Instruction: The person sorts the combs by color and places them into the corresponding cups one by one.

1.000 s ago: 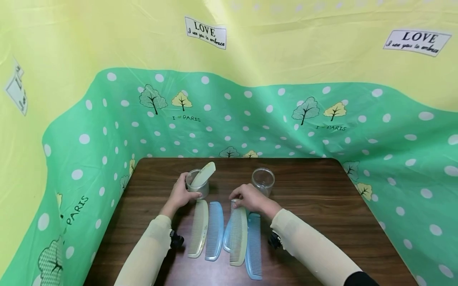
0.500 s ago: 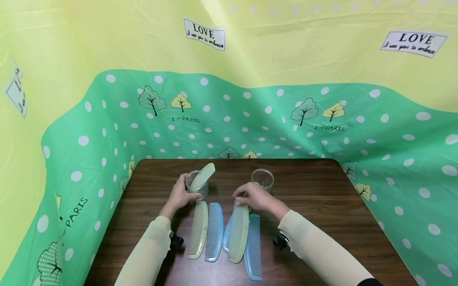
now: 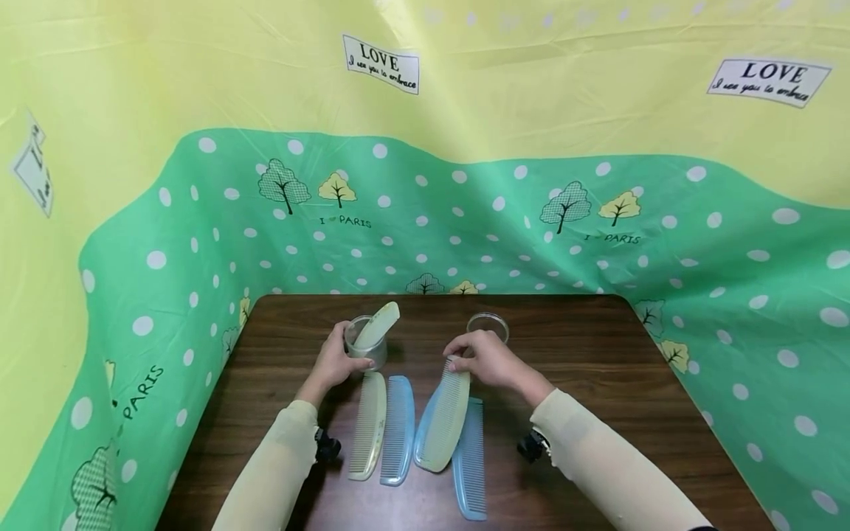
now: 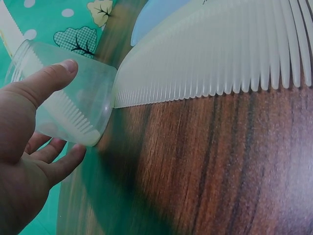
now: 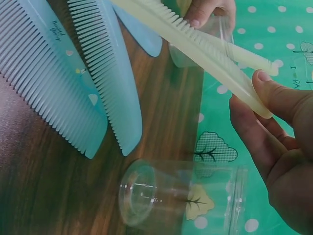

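Observation:
My left hand (image 3: 334,363) holds a clear jar (image 4: 90,83) at the table's back left, thumb on one side and fingers on the other. A pale yellow comb (image 3: 383,322) leans inside that jar, its upper end sticking out past the rim. With thumb and fingers, my right hand (image 3: 490,358) pinches one end of another pale yellow comb (image 3: 447,420). That comb slants above the tabletop and overlaps a blue comb (image 3: 425,424) in the head view. Just behind the right hand stands a second clear jar (image 5: 142,196), partly hidden in the head view.
Another blue comb (image 3: 471,464) lies to the right on the dark wood table (image 3: 584,413). Left of the held comb lie a blue comb (image 3: 398,435) and a pale yellow comb (image 3: 367,431), side by side. A green and yellow cloth (image 3: 425,221) surrounds the table.
My right hand has moved up and to the right with the pale yellow comb, which now tilts more and has shifted away from the front. The left hand and its jar have stayed put.

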`<state>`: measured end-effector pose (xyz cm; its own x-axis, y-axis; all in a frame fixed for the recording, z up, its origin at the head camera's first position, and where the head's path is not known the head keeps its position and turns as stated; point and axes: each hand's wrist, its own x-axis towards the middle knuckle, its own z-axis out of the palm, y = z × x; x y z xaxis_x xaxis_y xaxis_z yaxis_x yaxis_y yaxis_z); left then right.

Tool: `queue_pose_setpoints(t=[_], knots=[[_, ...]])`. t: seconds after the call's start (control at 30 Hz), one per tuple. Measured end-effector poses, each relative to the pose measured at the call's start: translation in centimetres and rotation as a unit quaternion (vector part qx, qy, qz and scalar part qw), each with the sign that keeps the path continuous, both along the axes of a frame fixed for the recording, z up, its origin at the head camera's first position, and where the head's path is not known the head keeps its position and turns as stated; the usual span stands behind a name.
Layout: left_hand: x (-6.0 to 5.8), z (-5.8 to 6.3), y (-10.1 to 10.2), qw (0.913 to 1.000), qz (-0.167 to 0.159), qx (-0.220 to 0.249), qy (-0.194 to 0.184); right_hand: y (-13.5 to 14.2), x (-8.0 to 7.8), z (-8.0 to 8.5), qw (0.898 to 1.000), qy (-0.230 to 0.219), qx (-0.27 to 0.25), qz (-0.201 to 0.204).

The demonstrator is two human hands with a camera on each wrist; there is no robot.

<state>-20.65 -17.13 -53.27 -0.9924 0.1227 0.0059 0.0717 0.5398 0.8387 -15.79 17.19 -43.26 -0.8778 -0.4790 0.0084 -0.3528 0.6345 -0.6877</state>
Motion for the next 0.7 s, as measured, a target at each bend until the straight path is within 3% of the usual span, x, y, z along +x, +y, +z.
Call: queue_pose_setpoints(t=[0.23, 0.7], knots=[[-0.2, 0.1, 0.1, 1.0, 0.001, -0.004, -0.004, 0.3, 0.0, 1.1, 0.997, -0.036, -0.046, -0.042], [-0.2, -0.1, 0.0, 1.0, -0.003, -0.004, -0.002, 0.5, -0.3, 3.1, 0.994, 0.003, -0.094, -0.052]])
